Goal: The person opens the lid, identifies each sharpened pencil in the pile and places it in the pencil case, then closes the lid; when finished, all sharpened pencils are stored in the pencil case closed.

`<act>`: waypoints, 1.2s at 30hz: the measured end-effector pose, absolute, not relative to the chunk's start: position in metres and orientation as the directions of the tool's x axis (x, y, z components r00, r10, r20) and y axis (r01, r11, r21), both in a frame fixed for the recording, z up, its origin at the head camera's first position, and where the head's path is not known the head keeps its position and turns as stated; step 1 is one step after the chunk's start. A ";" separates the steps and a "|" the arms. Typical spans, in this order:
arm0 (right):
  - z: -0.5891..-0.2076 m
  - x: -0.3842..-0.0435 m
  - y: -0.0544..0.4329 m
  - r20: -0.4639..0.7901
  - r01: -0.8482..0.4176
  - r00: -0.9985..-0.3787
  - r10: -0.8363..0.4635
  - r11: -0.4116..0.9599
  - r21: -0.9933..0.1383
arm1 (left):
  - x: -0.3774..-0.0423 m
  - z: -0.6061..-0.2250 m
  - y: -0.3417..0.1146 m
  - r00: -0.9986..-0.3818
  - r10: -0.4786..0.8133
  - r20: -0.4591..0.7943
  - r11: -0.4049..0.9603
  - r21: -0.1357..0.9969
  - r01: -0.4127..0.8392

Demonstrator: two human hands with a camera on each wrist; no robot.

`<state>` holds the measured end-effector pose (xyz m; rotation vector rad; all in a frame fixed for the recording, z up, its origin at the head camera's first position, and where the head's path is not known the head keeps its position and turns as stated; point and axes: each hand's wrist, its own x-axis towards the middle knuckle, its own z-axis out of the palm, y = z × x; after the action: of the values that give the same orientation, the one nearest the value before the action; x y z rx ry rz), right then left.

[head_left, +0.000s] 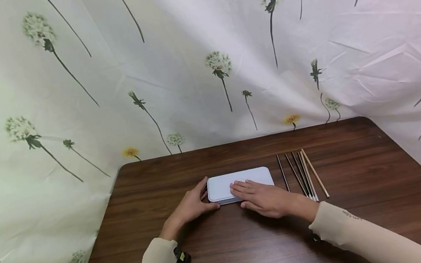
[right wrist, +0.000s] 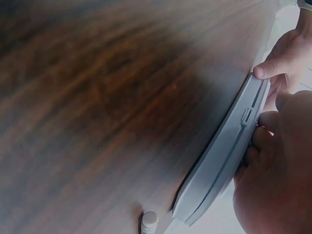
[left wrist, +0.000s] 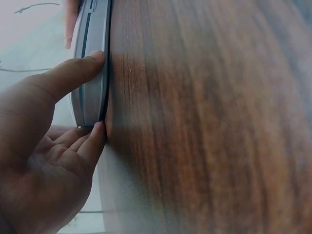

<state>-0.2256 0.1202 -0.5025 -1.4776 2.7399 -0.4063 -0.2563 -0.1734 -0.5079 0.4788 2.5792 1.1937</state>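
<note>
A white, flat pencil-box-like case [head_left: 220,187] lies closed on the table, rounded at its corners. Its seam and small front catch [right wrist: 247,117] show in the right wrist view. My left hand [head_left: 191,205] holds the case's left end, the thumb [left wrist: 87,66] against the front side and the fingers round the end. On top of the lid my right hand [head_left: 262,197] lies with its fingers fairly straight, covering part of the right half. Just right of the case are several thin dark and light pencil-like sticks [head_left: 303,176].
The dark wood-grain table [head_left: 231,250] extends all round the case. Behind it and at both sides hangs a white cloth [head_left: 181,61] printed with dandelions. One stick's pale end [right wrist: 149,220] appears near the case's corner in the right wrist view.
</note>
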 end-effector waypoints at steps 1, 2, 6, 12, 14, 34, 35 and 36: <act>-0.503 -0.225 0.120 0.117 -0.824 -0.554 -0.824 0.523 -0.216 | -0.256 -0.508 -0.173 -0.911 0.401 -0.093 0.608 0.771 0.189; -0.502 -0.225 0.120 0.114 -0.826 -0.552 -0.826 0.523 -0.212 | -0.256 -0.508 -0.174 -0.911 0.402 -0.093 0.608 0.771 0.190; -0.501 -0.224 0.119 0.081 -0.823 -0.554 -0.828 0.530 -0.205 | -0.256 -0.508 -0.175 -0.905 0.416 -0.092 0.608 0.768 0.202; -0.498 -0.224 0.118 0.044 -0.824 -0.545 -0.837 0.525 -0.214 | -0.255 -0.507 -0.178 -0.906 0.416 -0.081 0.624 0.750 0.219; -0.499 -0.225 0.118 0.045 -0.831 -0.537 -0.842 0.520 -0.199 | -0.255 -0.507 -0.178 -0.908 0.412 -0.076 0.629 0.744 0.223; -0.494 -0.226 0.124 0.096 -0.766 -0.615 -0.782 0.565 -0.308 | -0.254 -0.507 -0.177 -0.901 0.425 -0.089 0.632 0.741 0.225; -0.491 -0.227 0.127 0.109 -0.757 -0.629 -0.769 0.574 -0.313 | -0.254 -0.507 -0.177 -0.900 0.425 -0.095 0.638 0.737 0.223; -0.487 -0.227 0.130 0.121 -0.744 -0.646 -0.753 0.587 -0.318 | -0.254 -0.507 -0.177 -0.899 0.426 -0.097 0.645 0.730 0.227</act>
<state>-0.2272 0.1297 -0.4865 -1.3093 2.7750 -0.5368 -0.2541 -0.1767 -0.5067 0.5279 2.6053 1.1040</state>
